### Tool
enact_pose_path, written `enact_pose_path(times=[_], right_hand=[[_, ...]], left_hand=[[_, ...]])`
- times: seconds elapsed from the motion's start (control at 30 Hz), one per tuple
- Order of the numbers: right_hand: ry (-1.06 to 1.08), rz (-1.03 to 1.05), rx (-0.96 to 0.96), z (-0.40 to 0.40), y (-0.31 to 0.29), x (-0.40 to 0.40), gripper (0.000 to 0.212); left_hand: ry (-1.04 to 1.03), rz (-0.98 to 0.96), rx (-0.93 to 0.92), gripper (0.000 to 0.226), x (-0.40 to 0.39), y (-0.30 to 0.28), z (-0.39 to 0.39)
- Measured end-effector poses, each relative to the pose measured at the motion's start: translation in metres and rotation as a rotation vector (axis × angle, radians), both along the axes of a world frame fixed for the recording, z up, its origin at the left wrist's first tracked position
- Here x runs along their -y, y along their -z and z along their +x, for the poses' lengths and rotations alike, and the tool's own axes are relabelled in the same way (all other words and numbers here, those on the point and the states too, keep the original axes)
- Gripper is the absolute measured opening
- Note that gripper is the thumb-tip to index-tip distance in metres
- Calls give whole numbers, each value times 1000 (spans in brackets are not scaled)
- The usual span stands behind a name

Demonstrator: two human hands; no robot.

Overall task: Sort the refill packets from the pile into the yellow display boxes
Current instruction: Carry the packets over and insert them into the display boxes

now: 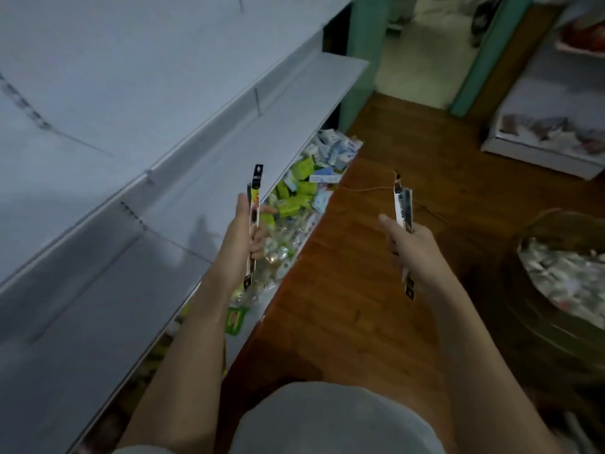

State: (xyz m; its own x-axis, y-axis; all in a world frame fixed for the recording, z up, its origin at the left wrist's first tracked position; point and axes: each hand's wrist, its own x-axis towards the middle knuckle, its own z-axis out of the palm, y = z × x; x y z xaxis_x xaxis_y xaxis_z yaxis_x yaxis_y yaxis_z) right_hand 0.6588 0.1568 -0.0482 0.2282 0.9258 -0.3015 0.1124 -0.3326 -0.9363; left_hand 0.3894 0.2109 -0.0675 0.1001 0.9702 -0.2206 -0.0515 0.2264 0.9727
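Each hand grasps a small stack of long, thin refill packets, seen edge-on. The left hand [250, 229] curls its fingers round the left packets [254, 204], which stand nearly upright just in front of the grey shelf edge [209, 178]. The right hand [407, 245] clenches round the right packets [403, 208], which tilt slightly and stick out both above and below the fist, over the brown wooden floor [360, 290].

No yellow display boxes show in this view, so where the packets must go cannot be told from here. On the far right a brown basket [556, 309] holds a blurred heap of pale items, possibly the pile, though it is too smeared to be sure. Under the shelf, to the left of the floor, lie jumbled green and blue small boxes [301, 188].

The packets look light, flat and card-backed: stiff along their length but likely to bend if squeezed across the middle. Their faces are probably glossy, so a stack could fan out or slip sideways. Holding near the middle with thumb against fingers, as both hands do, seems the safest place; pinching an end would let the stack droop and splay.
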Motion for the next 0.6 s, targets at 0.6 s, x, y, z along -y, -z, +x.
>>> enact_pose_path(times=[0.6], right_hand=[[264, -107, 107, 171, 23, -206, 29]], left_hand=[[108, -28, -64, 31, -249, 25, 177]])
